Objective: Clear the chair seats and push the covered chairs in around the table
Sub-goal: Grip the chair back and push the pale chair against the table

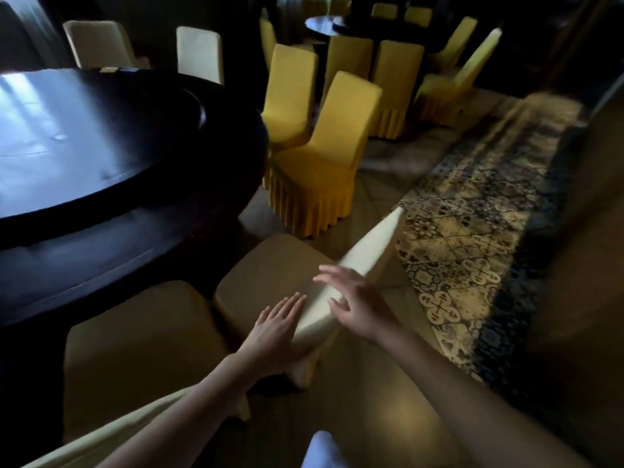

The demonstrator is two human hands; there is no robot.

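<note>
A cream-covered chair (364, 255) stands just in front of me, its seat (270, 265) pointing toward the dark round table (101, 146). My left hand (275, 327) lies flat with straight fingers against the near end of the chair's backrest top. My right hand (351, 298) hovers over the same backrest edge, fingers spread and relaxed; whether it touches is unclear. A second cream chair seat (141, 349) sits to the left, partly under the table. Nothing lies on either seat that I can see.
Yellow skirted chairs (317, 157) stand loosely beyond the table, with more around a second dark table (324, 23) at the back. Two cream chairs (199, 52) stand at the table's far side. A patterned carpet (472, 231) runs along the right.
</note>
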